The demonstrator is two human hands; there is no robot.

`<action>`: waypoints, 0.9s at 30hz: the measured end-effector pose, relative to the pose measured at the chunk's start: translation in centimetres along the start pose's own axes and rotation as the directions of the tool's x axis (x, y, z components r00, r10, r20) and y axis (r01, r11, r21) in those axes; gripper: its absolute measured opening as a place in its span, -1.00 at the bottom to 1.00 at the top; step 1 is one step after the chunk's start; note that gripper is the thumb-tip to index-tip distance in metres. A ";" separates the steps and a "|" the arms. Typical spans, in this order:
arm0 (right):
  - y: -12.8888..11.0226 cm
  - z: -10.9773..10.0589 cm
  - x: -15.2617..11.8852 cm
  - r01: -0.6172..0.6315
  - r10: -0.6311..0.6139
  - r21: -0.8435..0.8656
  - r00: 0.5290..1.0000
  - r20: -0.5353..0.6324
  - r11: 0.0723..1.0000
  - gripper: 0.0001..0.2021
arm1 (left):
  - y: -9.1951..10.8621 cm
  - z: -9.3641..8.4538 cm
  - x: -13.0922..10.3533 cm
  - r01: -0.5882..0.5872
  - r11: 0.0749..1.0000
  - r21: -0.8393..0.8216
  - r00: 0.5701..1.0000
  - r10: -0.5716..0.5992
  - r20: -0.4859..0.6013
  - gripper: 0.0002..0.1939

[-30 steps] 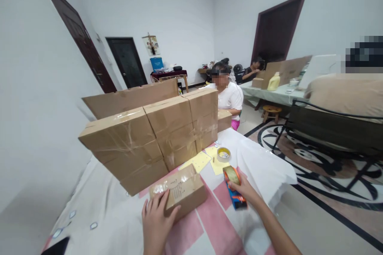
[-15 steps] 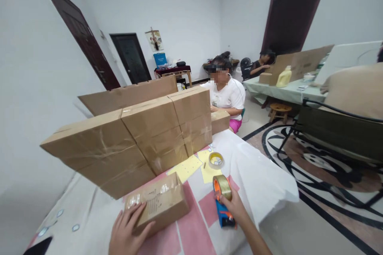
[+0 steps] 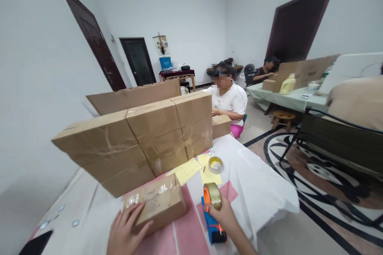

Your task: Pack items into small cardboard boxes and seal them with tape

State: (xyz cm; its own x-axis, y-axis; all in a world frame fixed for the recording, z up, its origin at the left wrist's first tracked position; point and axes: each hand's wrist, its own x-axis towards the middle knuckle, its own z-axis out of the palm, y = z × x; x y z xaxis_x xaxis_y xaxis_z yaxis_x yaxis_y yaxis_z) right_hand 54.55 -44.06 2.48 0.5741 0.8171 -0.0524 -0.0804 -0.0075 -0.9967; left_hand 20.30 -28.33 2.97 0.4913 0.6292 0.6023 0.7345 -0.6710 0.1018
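Observation:
A small cardboard box (image 3: 166,207) lies flat on the patterned tablecloth, with clear tape and dark print on its top. My left hand (image 3: 127,225) rests on its near left corner, fingers spread over the top and the thumb along the near side. My right hand (image 3: 223,215) is wrapped round a blue and orange tape dispenser (image 3: 210,217) loaded with a roll of brownish clear tape. The dispenser is upright just right of the box and apart from it. Farther back, a loose tape roll (image 3: 216,164) lies on the cloth.
Stacked cardboard boxes (image 3: 155,135) form a wall behind the small box. A black flat object (image 3: 37,243) lies at the near left. Across the table sits a person in a white shirt (image 3: 231,99). A folding chair (image 3: 341,147) stands on the right.
My right hand has brought the tape dispenser left and nearer to me, closer to the small box. My left hand stays on the box. The camera view has tilted up slightly.

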 end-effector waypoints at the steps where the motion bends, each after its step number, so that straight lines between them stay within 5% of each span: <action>1: -0.3 0.5 -0.7 0.000 -0.001 0.027 1.000 0.022 1.000 -0.52 | 0.4 -0.4 0.1 0.002 1.000 0.014 1.000 -0.002 -0.002 -0.44; 5: -0.9 2.2 -4.2 0.019 -0.020 0.075 1.000 0.011 0.997 -0.45 | 2.3 -2.8 0.9 -0.077 0.995 0.056 0.988 0.084 -0.129 -0.59; 9: -1.2 3.7 -7.9 0.067 -0.062 0.064 0.995 -0.077 0.996 -0.49 | 6.9 -3.9 -0.2 -0.246 0.962 -0.117 0.890 0.176 -0.420 -0.89; 11: -1.8 4.3 -9.1 0.079 -0.073 0.050 0.991 -0.112 0.996 -0.50 | 10.4 -3.2 -1.8 -0.232 0.920 -0.317 0.948 0.141 -0.284 -0.96; 13: -2.5 4.8 -9.9 0.086 -0.080 0.039 0.988 -0.129 0.996 -0.52 | 14.0 -1.8 -3.7 -0.104 0.859 -0.501 0.994 0.071 -0.083 -0.79; 17: -3.3 5.1 -10.3 0.108 -0.109 -0.014 0.986 -0.129 0.994 -0.52 | 18.7 0.6 -6.7 0.269 0.704 -0.658 0.961 -0.239 0.138 -0.44; 22: -2.9 4.3 -10.9 0.156 -0.156 0.003 0.988 -0.021 0.988 -0.43 | 20.3 0.9 -7.9 0.385 0.563 -0.732 0.914 -0.345 0.215 -0.42; 27: -3.4 3.7 -12.9 0.183 -0.194 0.073 0.966 0.172 0.980 -0.40 | 21.8 0.1 -8.3 0.371 0.554 -0.746 0.913 -0.365 0.182 -0.44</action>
State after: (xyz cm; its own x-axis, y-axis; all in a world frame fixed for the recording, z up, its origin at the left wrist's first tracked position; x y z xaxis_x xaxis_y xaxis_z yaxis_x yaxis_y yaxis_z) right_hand 44.41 -52.42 6.80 0.4297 0.8900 0.1528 -0.0333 0.1848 -0.9822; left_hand 32.24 -48.15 0.09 0.2657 0.8910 0.3682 0.2399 -0.4310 0.8699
